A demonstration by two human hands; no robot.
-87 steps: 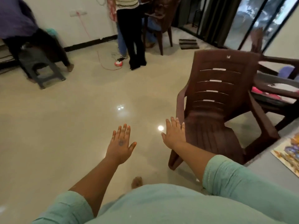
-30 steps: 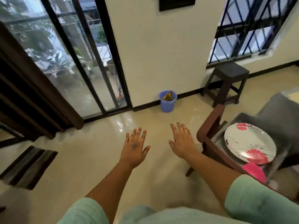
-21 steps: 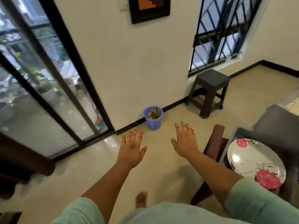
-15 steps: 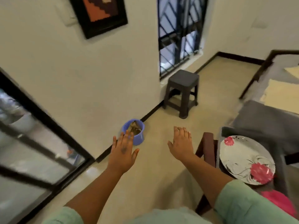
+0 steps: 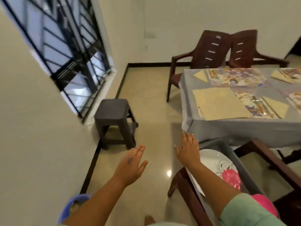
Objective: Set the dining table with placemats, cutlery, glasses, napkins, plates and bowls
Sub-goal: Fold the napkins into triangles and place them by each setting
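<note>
Both hands reach forward over the pale tiled floor, palms down, each grip spread flat with straight fingers and holding nothing. The left hand hangs above bare floor; the right hand hovers just over the near edge of a grey tray that sits on a dark wooden chair at lower right. In that tray lies a white plate with a pink flower print, and part of something pink shows beyond the person's green sleeve.

The dining surface stands to the right, covered with a grey cloth that hangs down its sides. On it lie several placemats: a plain cream placemat nearest the corner, and floral placemats farther along, with folded cream napkins set on or beside them. No cutlery or glasses can be made out on it.

Two brown plastic chairs stand side by side at the far side of the surface, backs toward the white wall. A dark grey stool stands against the left wall beneath a barred window. A black skirting strip runs along the base of the walls. A blue bin peeks out at the lower left, partly behind the left forearm.
</note>
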